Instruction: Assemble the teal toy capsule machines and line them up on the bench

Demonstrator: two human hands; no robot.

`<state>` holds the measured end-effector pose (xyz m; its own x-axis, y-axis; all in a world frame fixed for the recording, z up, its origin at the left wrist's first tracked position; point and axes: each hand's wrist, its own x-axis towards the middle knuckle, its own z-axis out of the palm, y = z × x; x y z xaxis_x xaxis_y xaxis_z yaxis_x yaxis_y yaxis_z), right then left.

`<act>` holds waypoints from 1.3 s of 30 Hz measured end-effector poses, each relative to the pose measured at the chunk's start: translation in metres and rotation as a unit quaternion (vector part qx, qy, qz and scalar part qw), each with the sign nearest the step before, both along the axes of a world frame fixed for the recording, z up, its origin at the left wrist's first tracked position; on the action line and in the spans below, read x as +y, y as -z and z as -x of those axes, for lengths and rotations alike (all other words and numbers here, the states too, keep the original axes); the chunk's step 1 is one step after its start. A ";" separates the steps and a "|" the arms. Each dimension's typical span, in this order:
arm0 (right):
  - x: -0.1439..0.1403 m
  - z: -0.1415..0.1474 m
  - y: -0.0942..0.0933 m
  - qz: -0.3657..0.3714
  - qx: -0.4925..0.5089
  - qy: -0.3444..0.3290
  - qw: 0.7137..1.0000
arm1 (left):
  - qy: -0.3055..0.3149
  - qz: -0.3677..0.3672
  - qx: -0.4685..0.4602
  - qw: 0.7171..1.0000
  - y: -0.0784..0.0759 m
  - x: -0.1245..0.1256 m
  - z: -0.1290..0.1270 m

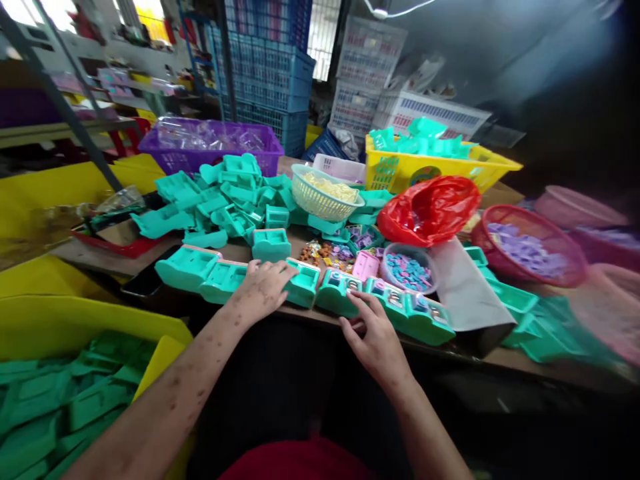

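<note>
The left hand is lying palm down with its fingers spread, its fingertips reaching the edge of a two-compartment teal tray. The right hand is holding its thumb and index finger apart, the index fingertip reaching a parts-filled tray; whether it is pressing is unclear. Both trays are standing in a row along the front of the worktop; the two at the right end are also holding small parts. Just behind, a pink plastic piece is lying beside a round tub of blue and pink pieces. Farther back, a red plastic bag, a pale green colander of cream strands and a heap of teal parts are sitting before a purple basket and a yellow basket.
</note>
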<state>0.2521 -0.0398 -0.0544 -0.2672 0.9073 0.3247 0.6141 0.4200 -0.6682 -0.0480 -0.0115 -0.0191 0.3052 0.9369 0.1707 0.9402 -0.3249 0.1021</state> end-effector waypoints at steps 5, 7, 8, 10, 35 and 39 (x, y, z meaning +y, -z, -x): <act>0.004 -0.017 0.015 0.000 0.013 -0.025 1.000 | -0.004 0.004 -0.005 1.000 0.000 -0.006 0.002; 0.002 -0.024 0.014 -0.006 0.021 -0.024 0.999 | 0.003 0.004 -0.012 1.000 0.001 -0.007 0.008; 0.000 -0.028 0.013 -0.009 0.022 -0.024 0.999 | 0.012 0.005 -0.017 1.000 0.002 -0.007 0.012; -0.006 -0.034 0.009 -0.013 0.026 -0.032 0.999 | 0.035 0.000 -0.031 0.999 0.004 -0.006 0.022; 0.130 -0.137 -0.071 0.024 -0.349 0.082 0.933 | 0.106 0.003 -0.029 0.994 -0.007 0.014 0.055; 0.145 -0.146 -0.048 0.019 -0.374 0.093 0.922 | 0.102 0.024 -0.040 0.994 -0.013 0.006 0.058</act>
<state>0.3979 0.1047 -0.0061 -0.2421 0.9670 0.0791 0.9685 0.2457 -0.0400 -0.1058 -0.0052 -0.0062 0.4765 0.8648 0.1584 0.8440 -0.5004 0.1932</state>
